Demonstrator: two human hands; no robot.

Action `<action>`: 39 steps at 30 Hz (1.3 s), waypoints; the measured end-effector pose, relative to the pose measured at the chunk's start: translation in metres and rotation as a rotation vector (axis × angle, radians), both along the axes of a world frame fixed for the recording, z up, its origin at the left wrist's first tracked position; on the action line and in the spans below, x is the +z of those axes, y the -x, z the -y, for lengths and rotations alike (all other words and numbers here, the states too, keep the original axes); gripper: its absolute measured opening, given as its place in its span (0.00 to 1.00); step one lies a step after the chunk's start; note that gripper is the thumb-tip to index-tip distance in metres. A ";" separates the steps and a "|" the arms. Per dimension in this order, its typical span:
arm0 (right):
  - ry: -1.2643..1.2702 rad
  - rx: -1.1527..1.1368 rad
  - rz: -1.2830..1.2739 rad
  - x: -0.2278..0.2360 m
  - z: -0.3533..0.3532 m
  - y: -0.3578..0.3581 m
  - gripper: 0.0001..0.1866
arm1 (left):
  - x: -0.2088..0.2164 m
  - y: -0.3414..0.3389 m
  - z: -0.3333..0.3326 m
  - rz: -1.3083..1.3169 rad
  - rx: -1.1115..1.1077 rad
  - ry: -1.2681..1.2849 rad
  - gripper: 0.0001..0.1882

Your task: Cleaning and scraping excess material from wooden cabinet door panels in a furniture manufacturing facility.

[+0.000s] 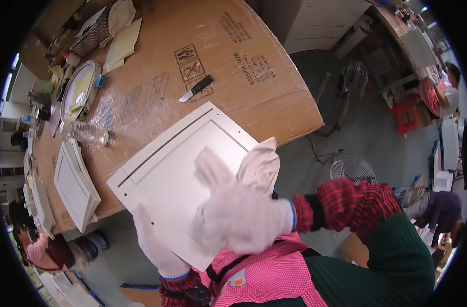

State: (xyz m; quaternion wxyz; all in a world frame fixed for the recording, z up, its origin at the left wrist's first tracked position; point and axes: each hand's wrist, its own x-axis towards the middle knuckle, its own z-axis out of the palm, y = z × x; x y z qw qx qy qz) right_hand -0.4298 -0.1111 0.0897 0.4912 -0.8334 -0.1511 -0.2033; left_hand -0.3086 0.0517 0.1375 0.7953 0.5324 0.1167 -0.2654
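A white framed panel (177,169), like a cabinet door, with a long dark groove and small holes, rests partly on the cardboard-covered table and reaches over its near edge toward me. My left hand (159,245), in a white glove, grips the panel's near left edge; some of its fingers are hidden. Above the panel's right part is my right hand (243,217), also white-gloved and smeared by motion. It is closed on a pale cloth (261,166), whose loose ends stick out past the fingers. The panel's near right side lies behind my right hand.
On the cardboard-covered table (264,102) lie a black-handled knife (196,89), a clear bottle (87,133) and a round tray (64,100). Several white panels (75,184) lean at its left. Fans (352,168) stand on the floor at right. Other people work at both sides.
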 end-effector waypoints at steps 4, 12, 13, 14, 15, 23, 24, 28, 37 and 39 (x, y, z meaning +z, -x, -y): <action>0.157 -0.222 -0.187 -0.044 0.061 0.021 0.10 | -0.017 -0.003 -0.016 0.111 0.023 -0.118 0.20; 0.320 -0.670 -0.173 -0.029 0.136 -0.064 0.15 | -0.012 -0.006 -0.011 0.114 -0.007 -0.073 0.19; -0.249 -0.434 -0.352 0.008 0.125 -0.076 0.15 | -0.013 -0.003 -0.015 0.095 -0.021 -0.045 0.18; -0.816 -0.183 -0.514 0.028 0.117 -0.080 0.15 | -0.015 -0.001 -0.017 0.085 -0.019 -0.044 0.18; -0.808 -0.182 -0.515 0.024 0.115 -0.080 0.15 | -0.017 -0.002 -0.013 0.082 0.000 -0.036 0.19; 0.374 -0.469 -0.224 -0.072 0.070 -0.021 0.33 | -0.055 -0.009 -0.037 0.067 -0.002 -0.009 0.25; 0.377 -0.476 -0.225 -0.066 0.059 -0.020 0.33 | -0.059 -0.011 -0.039 0.030 0.017 0.030 0.25; -0.199 -0.183 -0.543 -0.016 -0.026 -0.025 0.38 | -0.061 -0.013 -0.035 0.059 0.013 0.008 0.26; 0.435 -0.493 -0.244 -0.050 0.079 -0.081 0.16 | -0.087 -0.037 -0.071 -0.050 -0.042 -0.049 0.24; 0.507 -0.567 -0.401 -0.051 0.124 -0.067 0.11 | -0.099 -0.046 -0.087 0.037 -0.110 -0.135 0.25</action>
